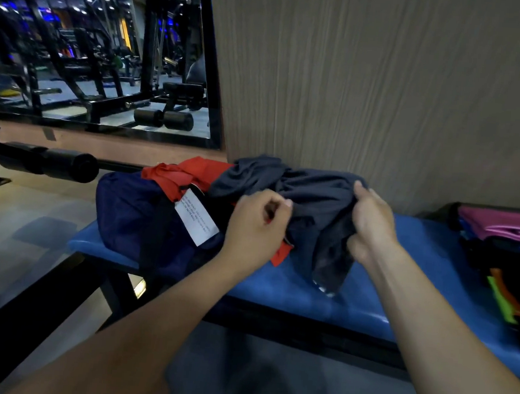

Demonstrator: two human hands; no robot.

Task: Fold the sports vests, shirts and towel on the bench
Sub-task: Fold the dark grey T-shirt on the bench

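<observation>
Wood-grain wall panelling rises behind a blue padded tabletop (353, 303), with a gym mirror (102, 50) off to the left. On the tabletop's left end sits a heap of clothes: a navy garment (123, 214) with a white care label (196, 218), a red vest (192, 173), and a dark grey shirt (308, 194) on top. The left hand (254, 230) pinches the shirt's edge between curled fingers; the right hand (371, 224) grips a bunched fold of the same shirt. Folded pink and black items (504, 234) are stacked at the tabletop's right end.
</observation>
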